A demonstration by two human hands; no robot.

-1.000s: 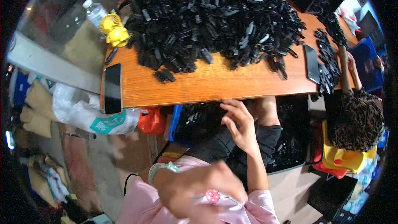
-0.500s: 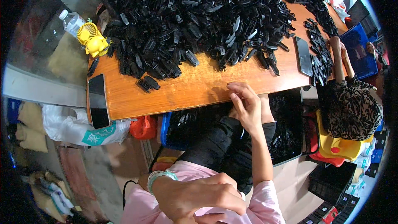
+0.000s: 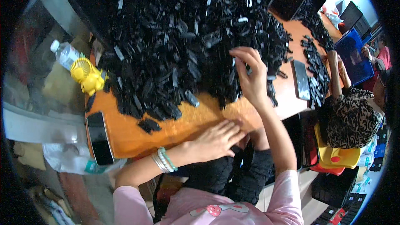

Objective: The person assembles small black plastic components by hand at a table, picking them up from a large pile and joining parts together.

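A large heap of small, elongated black plastic pieces covers much of the wooden table; their exact kind is hard to make out. My right hand is over the heap's near right part, thumb and fingers curved with a gap between them, and no piece shows in its grasp. Low over the table's front edge, my left hand has its fingers stretched out, slightly blurred, holding nothing. A loose black piece lies at the heap's near left edge.
At left are a phone, a yellow fan figure and a plastic bottle. Another phone lies at right beside a row of black pieces. A co-worker in a patterned top sits there, near a blue bin.
My right hand has moved forward from the table's edge to over the heap. My left hand has gone from near my chest to the table edge, its fingers now stretched out. The view has shifted.
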